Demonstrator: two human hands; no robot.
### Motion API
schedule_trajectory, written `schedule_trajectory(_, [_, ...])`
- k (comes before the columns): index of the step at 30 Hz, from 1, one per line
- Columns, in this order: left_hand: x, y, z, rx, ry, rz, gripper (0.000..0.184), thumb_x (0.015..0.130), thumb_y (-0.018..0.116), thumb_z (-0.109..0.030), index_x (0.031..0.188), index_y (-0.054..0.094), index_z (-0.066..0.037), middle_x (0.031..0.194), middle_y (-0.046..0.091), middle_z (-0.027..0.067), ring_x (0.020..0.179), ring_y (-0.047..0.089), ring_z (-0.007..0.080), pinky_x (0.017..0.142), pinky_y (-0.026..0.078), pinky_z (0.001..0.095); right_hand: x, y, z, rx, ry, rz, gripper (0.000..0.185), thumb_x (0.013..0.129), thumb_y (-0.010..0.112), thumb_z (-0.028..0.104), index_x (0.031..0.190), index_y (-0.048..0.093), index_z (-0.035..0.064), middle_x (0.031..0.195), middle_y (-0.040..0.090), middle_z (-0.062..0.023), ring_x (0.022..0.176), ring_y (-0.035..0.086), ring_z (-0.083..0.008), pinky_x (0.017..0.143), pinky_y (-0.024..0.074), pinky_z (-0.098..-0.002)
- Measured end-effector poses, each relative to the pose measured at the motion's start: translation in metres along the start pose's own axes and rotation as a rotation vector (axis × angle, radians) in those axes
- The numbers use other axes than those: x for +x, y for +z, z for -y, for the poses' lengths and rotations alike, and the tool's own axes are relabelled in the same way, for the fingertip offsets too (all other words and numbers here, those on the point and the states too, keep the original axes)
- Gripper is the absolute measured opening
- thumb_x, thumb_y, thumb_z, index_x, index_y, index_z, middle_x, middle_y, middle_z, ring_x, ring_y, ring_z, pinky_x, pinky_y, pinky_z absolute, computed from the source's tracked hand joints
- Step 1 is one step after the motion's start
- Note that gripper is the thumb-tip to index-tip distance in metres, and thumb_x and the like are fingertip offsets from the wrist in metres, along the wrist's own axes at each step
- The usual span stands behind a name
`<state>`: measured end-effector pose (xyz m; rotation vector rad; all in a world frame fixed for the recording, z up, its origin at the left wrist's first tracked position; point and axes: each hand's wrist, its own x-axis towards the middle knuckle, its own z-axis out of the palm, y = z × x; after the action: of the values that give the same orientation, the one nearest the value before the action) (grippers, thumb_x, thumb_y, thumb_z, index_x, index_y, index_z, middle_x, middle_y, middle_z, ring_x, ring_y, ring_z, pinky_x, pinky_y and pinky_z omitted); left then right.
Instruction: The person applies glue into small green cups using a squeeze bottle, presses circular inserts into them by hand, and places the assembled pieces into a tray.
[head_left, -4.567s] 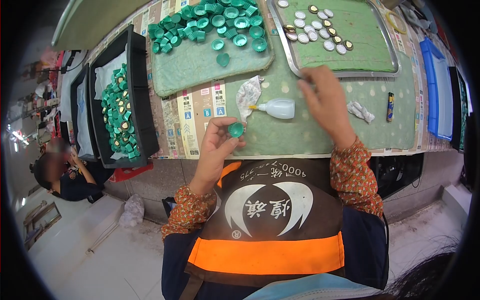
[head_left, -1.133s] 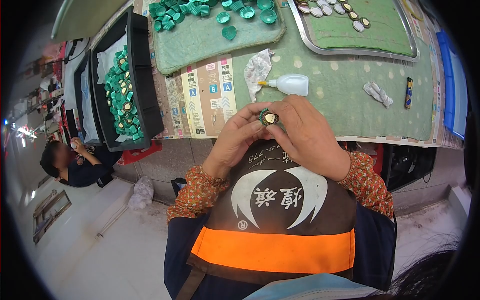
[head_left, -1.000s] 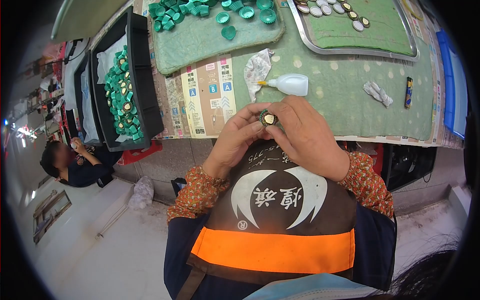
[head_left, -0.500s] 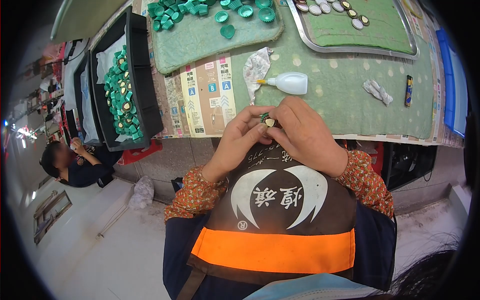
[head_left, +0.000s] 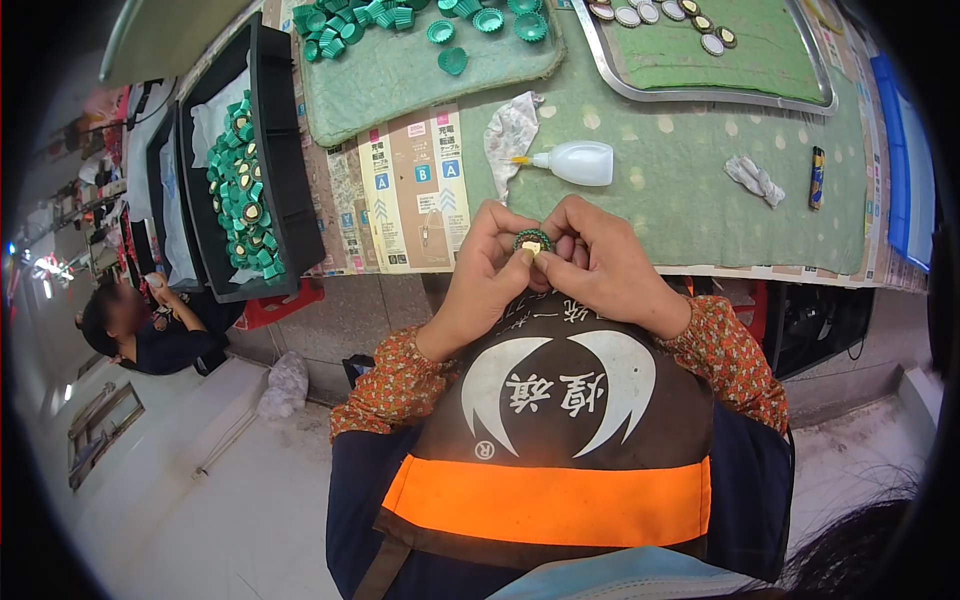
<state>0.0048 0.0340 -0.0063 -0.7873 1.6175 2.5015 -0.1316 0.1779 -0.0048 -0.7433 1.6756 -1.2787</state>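
A green fluted cup with a dark, cream-centred cap in it (head_left: 533, 241) is pinched between my two hands just over the table's front edge. My left hand (head_left: 489, 275) grips its left side, thumb on the cap. From the right, my right hand (head_left: 600, 265) holds the same piece with thumb and fingers. Beyond the hands lies a white squeeze bottle (head_left: 581, 163), its yellow tip on a crumpled cloth (head_left: 511, 135). Loose green cups (head_left: 441, 32) are scattered on a padded mat (head_left: 430, 90). Caps, some white, some dark-rimmed (head_left: 712, 45), lie on a metal-rimmed tray (head_left: 720, 97).
A black bin (head_left: 285, 150) at the left holds green cups with caps (head_left: 243, 190). A second crumpled cloth (head_left: 754, 181) and a small blue-yellow tube (head_left: 817, 178) lie at the right, near a blue tray (head_left: 897, 160). Another person (head_left: 150, 325) sits at the far left.
Since the earliest frame my right hand has come from near the metal tray to the cup, which now holds a cap. Over the last half second both thumbs have moved onto the cap.
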Motion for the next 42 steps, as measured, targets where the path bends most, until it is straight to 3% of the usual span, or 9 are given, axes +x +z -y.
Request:
schedule_trajectory(5, [-0.002,-0.002,0.012,-0.007,0.019,0.011,0.025,0.099,0.051,0.000,0.122,0.040,-0.005,0.101,0.061,0.0074,0.080,0.061,0.0073,0.068,0.054,0.0222,0.002,0.008,-0.013,0.163,0.032,-0.004,0.022,0.085,0.072,0.013,0.091,0.054,0.0011,0.066,0.062,-0.0061,0.060,0.058,-0.0079,0.053,0.0451,-0.0277])
schedule_trajectory(14, [0.000,0.000,0.007,0.008,-0.052,-0.049,0.024,0.099,0.052,-0.001,0.120,0.040,-0.005,0.100,0.062,0.0065,0.075,0.058,0.0055,0.063,0.051,0.0197,0.010,0.010,-0.033,0.424,0.039,0.045,0.017,0.089,0.069,0.012,0.093,0.056,0.0015,0.074,0.063,-0.0015,0.064,0.059,-0.0066,0.057,0.0460,-0.0242])
schedule_trajectory(17, [0.001,-0.003,0.009,0.009,-0.047,-0.014,0.024,0.098,0.052,0.000,0.119,0.040,-0.005,0.099,0.063,0.0063,0.078,0.060,0.0053,0.063,0.049,0.0189,0.011,-0.001,-0.012,0.589,0.208,0.109,0.016,0.090,0.068,0.012,0.093,0.057,0.0013,0.077,0.064,-0.0021,0.066,0.061,-0.0067,0.058,0.0467,-0.0237])
schedule_trajectory(27, [-0.001,0.000,-0.003,0.057,-0.017,-0.049,0.021,0.099,0.052,-0.001,0.117,0.042,-0.005,0.103,0.062,0.0075,0.086,0.060,0.0068,0.073,0.049,0.0202,0.014,0.006,-0.017,0.304,0.055,0.053,0.013,0.091,0.067,0.011,0.093,0.059,0.0006,0.076,0.064,-0.0028,0.068,0.061,-0.0071,0.058,0.0469,-0.0245])
schedule_trajectory(32, [-0.009,-0.036,-0.037,0.162,0.082,-0.290,0.020,0.102,0.053,-0.003,0.119,0.044,-0.004,0.106,0.064,0.0087,0.090,0.061,0.0086,0.080,0.051,0.0238,-0.003,-0.023,0.033,-0.103,-0.444,-0.116,0.016,0.085,0.068,0.003,0.100,0.064,-0.0004,0.073,0.059,-0.0076,0.065,0.057,-0.0155,0.057,0.0442,-0.0296])
schedule_trajectory(33, [-0.009,-0.058,-0.036,0.239,0.284,-0.385,0.016,0.103,0.053,-0.007,0.119,0.049,-0.006,0.102,0.071,0.0078,0.086,0.065,0.0083,0.074,0.051,0.0209,-0.010,-0.035,0.048,-0.171,-0.604,-0.132,0.017,0.083,0.067,0.000,0.100,0.065,-0.0006,0.072,0.058,-0.0087,0.065,0.056,-0.0193,0.057,0.0436,-0.0318])
schedule_trajectory(35, [-0.018,-0.098,-0.058,0.387,0.482,-0.602,0.017,0.102,0.055,-0.008,0.118,0.051,-0.005,0.102,0.071,0.0070,0.086,0.065,0.0077,0.073,0.050,0.0206,-0.033,-0.058,0.069,-0.273,-0.879,-0.152,0.019,0.079,0.068,0.011,0.094,0.065,0.0000,0.069,0.057,-0.0100,0.053,0.049,-0.0231,0.053,0.0383,-0.0369])
schedule_trajectory(36, [-0.026,-0.117,-0.069,0.457,0.508,-0.742,0.017,0.102,0.056,-0.007,0.118,0.052,-0.005,0.102,0.072,0.0072,0.086,0.065,0.0073,0.072,0.050,0.0203,-0.036,-0.054,0.056,-0.212,-1.220,-0.409,0.024,0.077,0.071,0.020,0.091,0.064,0.0005,0.071,0.057,-0.0116,0.051,0.046,-0.0214,0.053,0.0363,-0.0379])
schedule_trajectory(42, [-0.076,-0.225,-0.112,1.090,0.455,-1.343,0.022,0.097,0.063,-0.011,0.117,0.061,-0.002,0.103,0.074,0.0094,0.083,0.066,0.0141,0.071,0.051,0.0294,-0.082,-0.098,0.057,0.007,-1.874,-0.760,0.028,0.095,0.058,0.028,0.094,0.062,0.0008,0.076,0.061,-0.0127,0.060,0.054,-0.0207,0.049,0.0425,-0.0368])
